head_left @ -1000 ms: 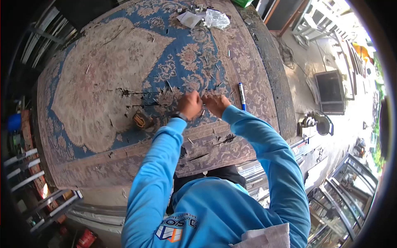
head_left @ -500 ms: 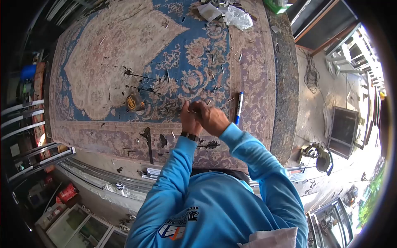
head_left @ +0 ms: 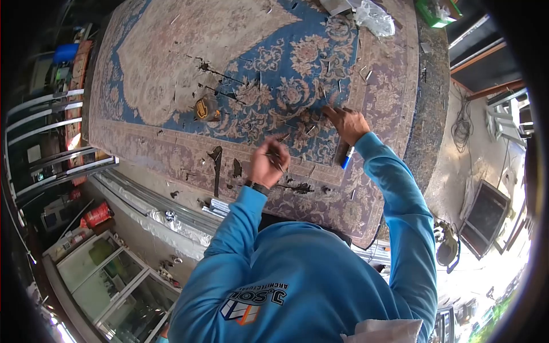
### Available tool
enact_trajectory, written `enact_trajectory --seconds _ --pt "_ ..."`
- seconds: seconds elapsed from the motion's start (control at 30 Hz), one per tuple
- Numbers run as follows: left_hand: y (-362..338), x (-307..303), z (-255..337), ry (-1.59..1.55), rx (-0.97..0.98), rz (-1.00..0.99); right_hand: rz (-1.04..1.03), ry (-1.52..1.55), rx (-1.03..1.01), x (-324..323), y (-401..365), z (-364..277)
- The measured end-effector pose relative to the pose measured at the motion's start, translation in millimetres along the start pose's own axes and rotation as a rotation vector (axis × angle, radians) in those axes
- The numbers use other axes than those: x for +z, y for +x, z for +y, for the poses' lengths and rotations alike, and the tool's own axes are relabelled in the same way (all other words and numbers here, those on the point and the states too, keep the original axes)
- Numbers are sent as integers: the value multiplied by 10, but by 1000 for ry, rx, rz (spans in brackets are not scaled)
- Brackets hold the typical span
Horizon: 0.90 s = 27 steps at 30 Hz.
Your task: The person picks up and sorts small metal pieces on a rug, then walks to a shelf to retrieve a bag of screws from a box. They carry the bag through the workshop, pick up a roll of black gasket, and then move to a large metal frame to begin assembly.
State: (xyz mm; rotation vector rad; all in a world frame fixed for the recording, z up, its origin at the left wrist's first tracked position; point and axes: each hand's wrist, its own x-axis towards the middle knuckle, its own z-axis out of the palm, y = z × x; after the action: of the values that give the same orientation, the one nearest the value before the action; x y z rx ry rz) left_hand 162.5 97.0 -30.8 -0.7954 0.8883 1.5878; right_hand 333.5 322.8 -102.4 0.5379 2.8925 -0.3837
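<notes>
My left hand (head_left: 270,162) is above the rug near its front border, fingers curled round something thin that I cannot make out. My right hand (head_left: 347,123) reaches forward and to the right, its bent fingertips pressed together low at the rug's blue part. Whatever they pinch is hidden or too small to name. Just below the right wrist lies a blue and white marker (head_left: 347,157), partly covered. Left of both hands sits a dark, rounded item with a yellow emblem (head_left: 207,108).
A worn patterned rug (head_left: 229,34) covers the table, with dark stains and several small thin bits scattered over it. Clear plastic wrapping (head_left: 374,18) and a green box (head_left: 437,12) are at the far right. Metal frames (head_left: 46,123) stand at the left.
My hands were together over the rug and have come apart. The right has moved forward and right to the rug; the left stays curled nearer my body. The camera view has shifted.
</notes>
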Motion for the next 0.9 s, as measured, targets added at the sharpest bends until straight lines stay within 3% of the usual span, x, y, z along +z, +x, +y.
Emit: enact_trajectory --seconds 0.1,0.2,0.23,0.33,0.37,0.47,0.5,0.57,0.6,0.67,0.7,0.73,0.8,0.87,0.9 --pt "282 -410 -17 -115 -402 -378 69 1 -65 -21 7 -7" --pt "257 -291 169 675 118 -38 170 -62 -153 93 13 -58" --pt "516 -550 270 1425 721 -48 213 -93 -190 111 59 -80" --pt "354 -351 543 2255 1174 -220 -10 -107 -183 -196 54 -226" --pt "312 -281 602 2371 1079 -294 107 -103 -226 -143 53 -202" --pt "500 -351 799 2504 1262 -560 54 -112 -263 -31 45 -153" --pt "531 -352 798 2545 1166 -506 64 -76 -247 4 31 -158" --pt "549 -379 790 2147 1032 -495 88 -15 -224 -3 48 -167" --pt "559 -386 793 1952 961 -489 38 124 -67 -27 50 -192" --pt "428 -464 847 1061 194 -377 -51 395 276 -79 -6 -285" --pt "274 -469 714 649 113 -423 69 480 388 -106 -67 -348" --pt "112 -351 626 553 112 -376 122 492 479 -14 -106 -368" --pt "142 -344 541 629 169 -348 354 519 510 183 -200 -515" --pt "537 -525 469 1350 725 -361 205 470 526 461 -197 -587" --pt "315 -290 414 1681 1099 -366 168 444 539 450 -200 -689"
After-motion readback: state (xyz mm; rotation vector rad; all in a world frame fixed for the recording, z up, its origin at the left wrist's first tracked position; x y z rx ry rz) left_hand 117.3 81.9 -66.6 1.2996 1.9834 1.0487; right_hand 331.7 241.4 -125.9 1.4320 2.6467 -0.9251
